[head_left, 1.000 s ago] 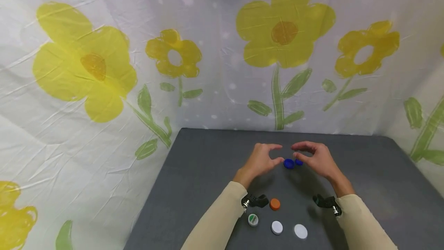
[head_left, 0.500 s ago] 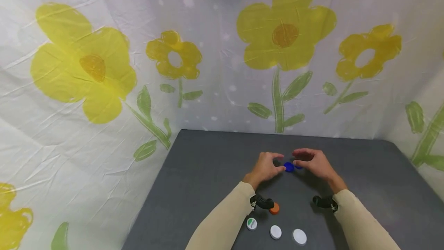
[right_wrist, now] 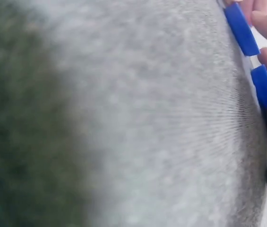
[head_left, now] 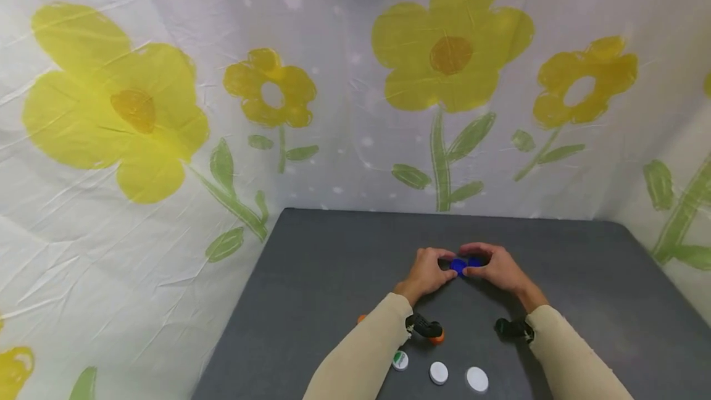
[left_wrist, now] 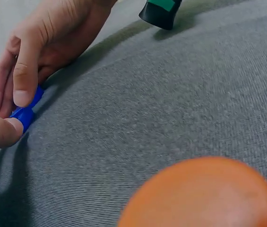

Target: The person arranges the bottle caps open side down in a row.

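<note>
Two blue bottle caps lie side by side on the dark grey table, between my hands. My left hand (head_left: 429, 273) pinches the left, larger-looking blue cap (head_left: 458, 266), thumb on its near side and fingers beyond it. My right hand (head_left: 496, 269) curls its thumb and fingers about the other blue cap (head_left: 474, 262), partly hidden by that hand. In the left wrist view, my left thumb (left_wrist: 5, 131) presses on a blue cap's edge. In the right wrist view both caps show at the right edge, fingers touching them.
Nearer me stand an orange cap (head_left: 437, 339), a green-and-white cap (head_left: 400, 360), a white cap (head_left: 439, 373) and a flat white disc (head_left: 477, 379). Another orange piece (head_left: 361, 318) peeks out past my left sleeve. A flower-printed curtain (head_left: 344, 110) hangs behind the table (head_left: 333, 252).
Both hands have come down and closer together round the blue caps; their fingers now take hold of them. An orange piece has come into sight beside my left sleeve.
</note>
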A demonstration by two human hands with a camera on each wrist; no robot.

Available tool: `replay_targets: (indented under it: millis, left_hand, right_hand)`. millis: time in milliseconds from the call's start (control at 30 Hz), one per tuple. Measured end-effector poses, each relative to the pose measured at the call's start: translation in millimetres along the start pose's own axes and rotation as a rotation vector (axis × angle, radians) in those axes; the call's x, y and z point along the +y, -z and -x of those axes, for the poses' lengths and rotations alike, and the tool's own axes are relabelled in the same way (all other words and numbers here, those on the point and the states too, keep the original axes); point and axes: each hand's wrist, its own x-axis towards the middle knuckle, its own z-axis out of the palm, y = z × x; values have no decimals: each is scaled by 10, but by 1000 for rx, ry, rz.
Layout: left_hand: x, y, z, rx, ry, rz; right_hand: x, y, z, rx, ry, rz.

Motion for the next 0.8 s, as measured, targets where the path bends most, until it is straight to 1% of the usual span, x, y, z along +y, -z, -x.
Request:
replay_targets:
  millis: [100, 133, 200, 233, 267, 300, 433, 533, 567, 633, 700, 767, 800]
  left_hand:
    - [-1, -13, 9, 10, -20, -9]
    - [39, 27, 35, 6, -22, 1]
    - [32, -5, 35, 21, -31, -13]
    - [1, -54, 21, 36, -36, -33]
    - [3, -59, 26, 44, -38, -37]
    - [39, -23, 47, 39, -30, -24]
    - [37, -28, 50, 53, -24, -26]
    - [29, -30, 35, 65, -17, -3]
    - [3, -58, 21, 84, -26, -10]
    - [29, -32, 18, 86, -12, 6]
    - [135, 81, 66, 69, 15, 47]
    - [170, 122, 74, 67, 12, 42]
    - [220, 177, 85, 50, 26, 48]
  right_hand:
    - [-8, -14, -2, -11, 14, 54]
    - [-11, -19, 1, -13, 18, 75]
    - [-20, -32, 8, -12, 24, 111]
    - [-26, -40, 13, -10, 23, 118]
    - [-34, -47, 20, -4, 21, 119]
    - [-42, -56, 26, 3, 19, 117]
    - [-75, -74, 42, 18, 32, 95]
    - [-84, -78, 41, 34, 37, 66]
    - [-86, -74, 37, 35, 38, 54]
    - [-94, -62, 24, 45, 29, 38]
    - [-95, -48, 14, 49, 22, 29]
    - [-107, -36, 15, 52, 24, 26]
    - [-118, -33, 18, 58, 23, 30]
